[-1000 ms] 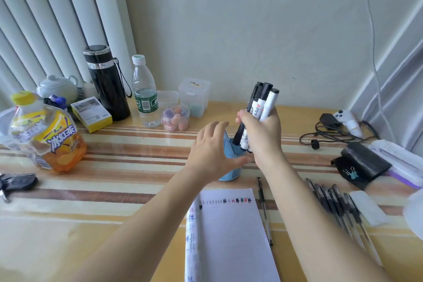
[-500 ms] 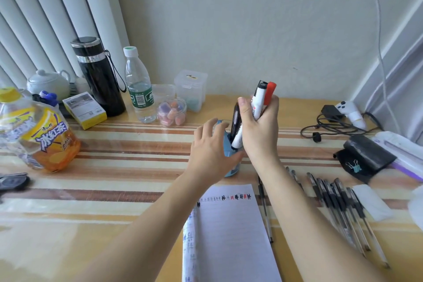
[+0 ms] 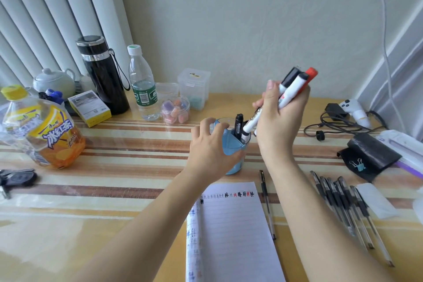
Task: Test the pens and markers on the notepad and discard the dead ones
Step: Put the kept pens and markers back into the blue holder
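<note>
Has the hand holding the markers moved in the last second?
Yes. Judged against the blue pen cup, which sits put on the table, the right hand with its markers has risen and drifted right, away from the cup's mouth.

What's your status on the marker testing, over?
Left hand holds blue pen cup. Right hand grips marker bundle above it. Notepad open, nothing on it.

A pale, faintly textured wall [image 3: 251, 18] fills the back of the room. White vertical blinds [image 3: 45, 18] hang on the left, and white moulded trim [image 3: 402, 59] slants on the right. In front stands a yellow table [image 3: 103, 224] striped in brown and cream, glossy under soft, even light.
</note>
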